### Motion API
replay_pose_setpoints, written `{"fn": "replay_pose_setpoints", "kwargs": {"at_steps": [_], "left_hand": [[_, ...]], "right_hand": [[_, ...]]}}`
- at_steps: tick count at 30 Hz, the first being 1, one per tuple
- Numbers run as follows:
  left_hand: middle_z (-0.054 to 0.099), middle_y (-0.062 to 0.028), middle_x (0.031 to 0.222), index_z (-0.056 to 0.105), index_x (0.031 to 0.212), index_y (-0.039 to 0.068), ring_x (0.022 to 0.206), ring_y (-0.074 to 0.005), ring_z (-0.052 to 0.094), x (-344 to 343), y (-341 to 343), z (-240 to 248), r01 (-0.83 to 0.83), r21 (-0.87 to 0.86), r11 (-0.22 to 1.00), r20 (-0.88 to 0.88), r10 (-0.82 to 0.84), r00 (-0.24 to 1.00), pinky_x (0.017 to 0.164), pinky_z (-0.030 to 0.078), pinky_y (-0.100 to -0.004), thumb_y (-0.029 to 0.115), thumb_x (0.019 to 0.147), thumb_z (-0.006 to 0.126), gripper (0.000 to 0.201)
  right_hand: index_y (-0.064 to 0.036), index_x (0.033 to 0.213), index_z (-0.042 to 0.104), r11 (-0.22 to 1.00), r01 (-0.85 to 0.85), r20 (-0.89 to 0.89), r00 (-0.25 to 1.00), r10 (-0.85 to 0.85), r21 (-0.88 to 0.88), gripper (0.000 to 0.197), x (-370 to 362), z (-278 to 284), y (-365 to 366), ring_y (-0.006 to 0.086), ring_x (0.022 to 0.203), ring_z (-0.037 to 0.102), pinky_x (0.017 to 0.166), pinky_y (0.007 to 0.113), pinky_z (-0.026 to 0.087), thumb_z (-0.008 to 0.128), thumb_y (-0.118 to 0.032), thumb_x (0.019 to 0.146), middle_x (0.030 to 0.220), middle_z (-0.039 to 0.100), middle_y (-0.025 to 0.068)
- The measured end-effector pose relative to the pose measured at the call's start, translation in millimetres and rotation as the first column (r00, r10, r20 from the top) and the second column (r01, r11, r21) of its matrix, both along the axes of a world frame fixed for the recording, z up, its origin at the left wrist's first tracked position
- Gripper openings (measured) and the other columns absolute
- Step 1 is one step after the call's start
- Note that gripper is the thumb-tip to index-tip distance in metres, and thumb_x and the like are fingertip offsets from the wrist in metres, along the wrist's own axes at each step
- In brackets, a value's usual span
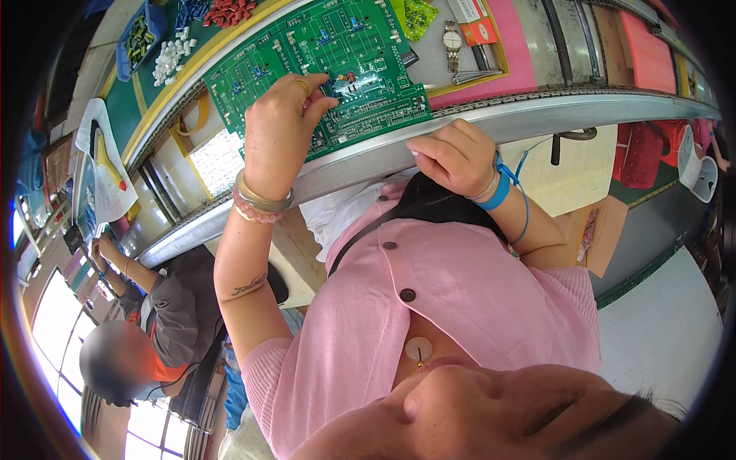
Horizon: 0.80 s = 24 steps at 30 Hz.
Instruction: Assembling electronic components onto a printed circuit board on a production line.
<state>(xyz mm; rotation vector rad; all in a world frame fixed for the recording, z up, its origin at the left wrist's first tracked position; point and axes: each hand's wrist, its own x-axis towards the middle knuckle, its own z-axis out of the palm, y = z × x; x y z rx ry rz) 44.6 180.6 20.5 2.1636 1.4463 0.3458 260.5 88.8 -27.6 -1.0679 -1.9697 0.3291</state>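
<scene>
A large green circuit board (383, 57) lies across the metal rail in front of me, with small blue parts (323, 35) standing on it. My left hand (285, 115) reaches over the board, its fingers bent down at the surface. The fingertips are beside a red part (353, 77) and several other small parts; anything between them is too small to make out. My right hand (456, 157) is curled at the near side of the rail, off the board, with thumb and forefinger close together. Whatever it may hold is hidden. A blue wrist strap (498, 192) circles that wrist.
Beyond the board are a blue bin (142, 38), white parts (173, 57) and red parts (228, 11). A wristwatch (452, 42) lies in a tray at the back right. The metal rail (552, 119) runs across. A co-worker (180, 314) sits at the left.
</scene>
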Motion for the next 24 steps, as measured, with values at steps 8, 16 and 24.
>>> {"fn": "replay_pose_setpoints", "kwargs": {"at_steps": [8, 16, 24], "left_hand": [[0.060, -0.0077, 0.073, 0.066, 0.095, 0.006, 0.061, -0.0178, 0.059, 3, 0, 1, 0.049, 0.061, 0.997, -0.043, -0.047, 0.998, 0.058, 0.047, -0.0285, 0.014, 0.071, 0.071, 0.025], [0.058, -0.0109, 0.078, 0.063, 0.095, 0.004, 0.071, -0.0281, 0.060, 13, -2, 3, 0.091, 0.108, 0.990, -0.122, -0.078, 0.990, 0.061, 0.048, -0.0358, 0.016, 0.076, 0.065, 0.022], [0.057, -0.0110, 0.077, 0.060, 0.104, 0.004, 0.066, -0.0269, 0.058, 9, 0, 7, 0.067, 0.070, 0.995, -0.003, -0.067, 0.998, 0.059, 0.047, -0.0356, 0.018, 0.075, 0.067, 0.034]], "right_hand": [[-0.0110, 0.087, 0.064, 1.000, 0.029, 0.025, 0.999, -0.029, -0.004, 0.025, -1, -4, -3, 0.0169, 0.058, 0.048, 0.050, 0.027, 0.040, 0.069, -0.007, 0.063, 0.067, 0.051, 0.0003], [-0.0112, 0.087, 0.064, 0.999, 0.039, 0.026, 0.999, -0.039, -0.002, 0.025, 1, -5, 0, 0.0174, 0.058, 0.048, 0.050, 0.027, 0.040, 0.069, -0.007, 0.063, 0.067, 0.051, 0.0005], [-0.0074, 0.085, 0.062, 0.992, -0.014, -0.066, 0.998, 0.006, -0.129, 0.021, 7, 30, 20, 0.0205, 0.056, 0.051, 0.050, 0.030, 0.041, 0.067, -0.001, 0.065, 0.066, 0.054, 0.0049]]}}
